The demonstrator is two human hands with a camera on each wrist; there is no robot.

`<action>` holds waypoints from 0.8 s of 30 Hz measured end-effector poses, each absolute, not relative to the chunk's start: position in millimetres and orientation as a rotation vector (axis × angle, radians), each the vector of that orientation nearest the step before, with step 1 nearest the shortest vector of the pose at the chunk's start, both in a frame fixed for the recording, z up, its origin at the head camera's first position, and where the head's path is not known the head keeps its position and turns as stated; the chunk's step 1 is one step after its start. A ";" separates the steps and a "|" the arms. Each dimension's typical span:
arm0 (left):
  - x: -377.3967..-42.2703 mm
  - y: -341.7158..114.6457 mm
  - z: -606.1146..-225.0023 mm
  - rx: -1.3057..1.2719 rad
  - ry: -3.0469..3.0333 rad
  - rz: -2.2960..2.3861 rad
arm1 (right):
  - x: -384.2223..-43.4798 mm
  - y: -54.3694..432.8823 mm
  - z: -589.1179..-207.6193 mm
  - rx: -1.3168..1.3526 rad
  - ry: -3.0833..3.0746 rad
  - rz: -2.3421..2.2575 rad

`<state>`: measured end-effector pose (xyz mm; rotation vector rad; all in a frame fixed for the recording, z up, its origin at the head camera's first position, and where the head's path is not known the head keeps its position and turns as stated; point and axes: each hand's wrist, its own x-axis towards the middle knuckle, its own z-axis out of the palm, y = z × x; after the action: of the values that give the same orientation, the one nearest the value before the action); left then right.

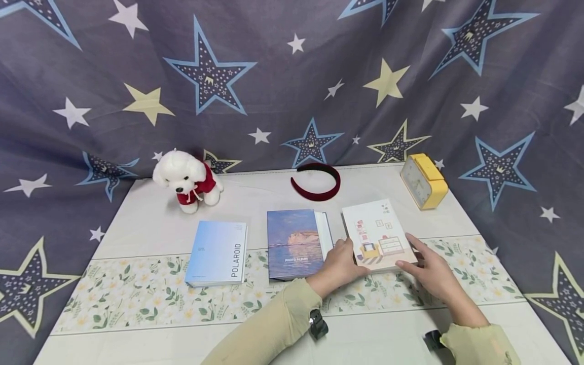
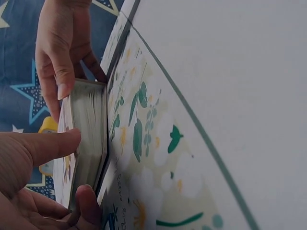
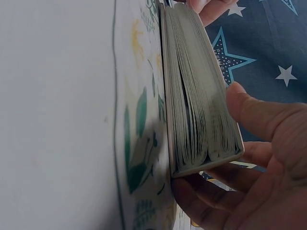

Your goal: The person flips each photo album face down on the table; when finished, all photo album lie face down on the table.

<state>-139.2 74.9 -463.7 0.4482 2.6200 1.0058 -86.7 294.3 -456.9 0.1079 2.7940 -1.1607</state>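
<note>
A thick white photo album with a drawn room on its cover lies on the right part of the table. My left hand holds its near left corner, thumb at the edge of the cover and fingers along the side. At the near right corner my right hand grips it, its thumb on the cover edge and its fingers curled against the side. The page edges face me in the right wrist view. Close left of my left hand lies a blue photo album with a cliff-and-sea picture.
A light blue Polaroid album lies farther left on the floral strip. Along the back are a white plush dog in red, a dark red headband and a yellow clock. A starry curtain hangs behind the table.
</note>
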 end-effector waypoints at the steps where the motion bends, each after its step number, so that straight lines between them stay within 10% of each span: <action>1: -139.4 75.5 -463.9 0.442 2.626 0.994 | -86.8 294.4 -457.0 0.104 2.797 -1.160; 24: -140.5 67.1 -453.1 0.522 2.688 0.891 | -85.6 290.7 -457.7 0.060 2.860 -1.112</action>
<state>-140.5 67.1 -453.1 0.5223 2.6882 0.8914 -85.6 290.7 -457.7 0.0601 2.8597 -1.1125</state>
